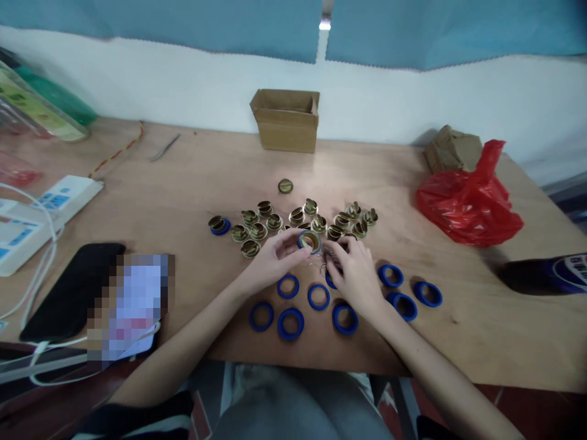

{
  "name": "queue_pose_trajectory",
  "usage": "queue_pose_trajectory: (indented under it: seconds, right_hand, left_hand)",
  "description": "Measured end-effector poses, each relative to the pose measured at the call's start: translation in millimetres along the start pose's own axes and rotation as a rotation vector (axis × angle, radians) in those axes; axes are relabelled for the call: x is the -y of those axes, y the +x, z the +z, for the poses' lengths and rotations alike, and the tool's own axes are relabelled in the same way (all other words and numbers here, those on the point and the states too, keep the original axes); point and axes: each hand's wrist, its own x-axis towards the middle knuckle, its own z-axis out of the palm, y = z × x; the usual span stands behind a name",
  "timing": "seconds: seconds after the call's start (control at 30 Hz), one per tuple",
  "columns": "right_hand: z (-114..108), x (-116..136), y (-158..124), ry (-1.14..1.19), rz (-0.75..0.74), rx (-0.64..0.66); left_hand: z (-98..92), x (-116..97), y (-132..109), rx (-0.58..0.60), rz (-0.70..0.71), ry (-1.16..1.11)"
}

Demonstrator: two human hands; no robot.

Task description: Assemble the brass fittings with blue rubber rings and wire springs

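Note:
My left hand (279, 255) is closed on a round brass-coloured fitting (313, 239) with a blue rim around it, held up with its hollow side facing me. Just to its right, the bent fingers of my right hand (360, 272) pinch something dark and thin that I cannot make out. Fine wire-like strands show between the hands. Beyond them stand several brass-coloured fittings (258, 231) with upright flaps. One fitting at the left rests on a blue ring (222, 227). Nearer me lie several loose blue rings (290, 324), one partly hidden by my right hand.
An open cardboard box (288, 131) stands against the wall. At right are a red plastic bag (468, 205), a brown paper package (452, 150) and a dark bottle (541, 275). Left are phones (68, 293), a white power strip (68, 195) with cables, and tweezers (165, 148).

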Motion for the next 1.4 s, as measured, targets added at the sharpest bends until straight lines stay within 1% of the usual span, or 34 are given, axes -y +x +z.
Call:
queue_pose_trajectory:
  seconds: [0.33, 0.53, 0.73, 1.07, 1.4]
  right_hand:
    - [-1.7, 2.4, 1.1, 0.026, 0.025, 0.009]
    - [-1.7, 3.3, 0.9, 0.031, 0.021, -0.025]
    - [-3.5, 5.1, -0.2, 0.021, 0.029, 0.008]
    - [-2.0, 7.3, -1.3, 0.000, 0.018, -0.011]
    - [-3.7, 7.4, -0.8, 0.001, -0.065, 0.027]
  left_hand:
    - [0.0, -4.3, 0.4, 0.018, 0.005, 0.000]
    - [0.0, -1.7, 0.6, 0.012, -0.003, -0.003]
    - [-0.8, 0.1, 0.7, 0.004, -0.007, -0.006]
    - [-1.9, 1.4, 1.0, -0.005, 0.011, 0.028]
    - [-2.6, -3.6, 1.1, -0.007, 0.031, 0.013]
